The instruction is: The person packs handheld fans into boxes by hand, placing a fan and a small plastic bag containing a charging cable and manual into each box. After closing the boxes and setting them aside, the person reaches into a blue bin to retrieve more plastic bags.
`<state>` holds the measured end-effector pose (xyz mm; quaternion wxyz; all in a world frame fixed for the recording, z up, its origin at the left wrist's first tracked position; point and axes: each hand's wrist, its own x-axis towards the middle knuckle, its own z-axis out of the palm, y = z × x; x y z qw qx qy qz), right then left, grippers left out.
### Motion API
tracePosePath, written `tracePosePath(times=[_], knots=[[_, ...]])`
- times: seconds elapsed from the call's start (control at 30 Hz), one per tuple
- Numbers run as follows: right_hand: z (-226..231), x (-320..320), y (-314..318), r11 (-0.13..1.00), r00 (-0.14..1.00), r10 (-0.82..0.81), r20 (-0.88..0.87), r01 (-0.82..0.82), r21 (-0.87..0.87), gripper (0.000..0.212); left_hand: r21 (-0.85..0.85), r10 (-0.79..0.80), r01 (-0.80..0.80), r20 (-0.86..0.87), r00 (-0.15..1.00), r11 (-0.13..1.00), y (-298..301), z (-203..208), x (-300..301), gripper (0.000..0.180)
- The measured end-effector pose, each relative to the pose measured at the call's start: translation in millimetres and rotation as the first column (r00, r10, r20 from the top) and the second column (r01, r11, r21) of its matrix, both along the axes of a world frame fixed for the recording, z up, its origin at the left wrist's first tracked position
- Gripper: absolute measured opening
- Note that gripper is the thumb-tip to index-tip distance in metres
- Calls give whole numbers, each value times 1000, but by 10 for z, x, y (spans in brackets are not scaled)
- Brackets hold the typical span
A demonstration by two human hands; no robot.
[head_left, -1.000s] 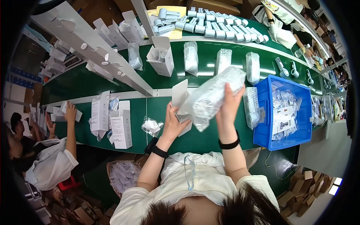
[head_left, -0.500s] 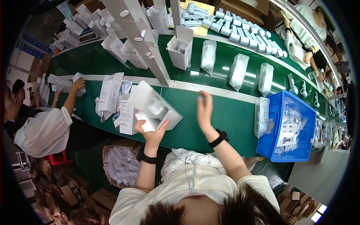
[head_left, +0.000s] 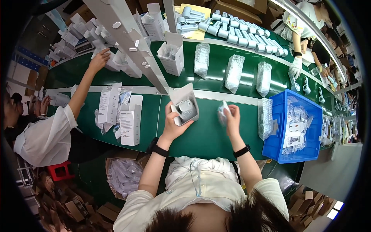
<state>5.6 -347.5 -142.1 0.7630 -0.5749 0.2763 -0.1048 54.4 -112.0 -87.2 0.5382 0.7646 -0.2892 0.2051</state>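
The open white cardboard carton (head_left: 185, 106) sits tilted in the left hand (head_left: 172, 123), held from below above the green conveyor table (head_left: 205, 135), its mouth facing up and toward the person, its long axis leaning far-right. A grey cylindrical device shows inside. The right hand (head_left: 232, 120), just right of it, pinches a small clear plastic pouch (head_left: 223, 112). With the carton tipped this way, the device could slide out. A blue plastic bin (head_left: 278, 143) stands further right.
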Motion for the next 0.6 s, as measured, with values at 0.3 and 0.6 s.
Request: tracePosePath(times=[0.3,0.6], knots=[[1373,-93,-93,920,882,390,267,-385,-72,25,303,170,-75,-300,939,950,-296,404,-107,22],[1262,469,472,-343,343,837,-427,-279,-897,20,246,252,-155,-435,864,957,-294,488,62,9]])
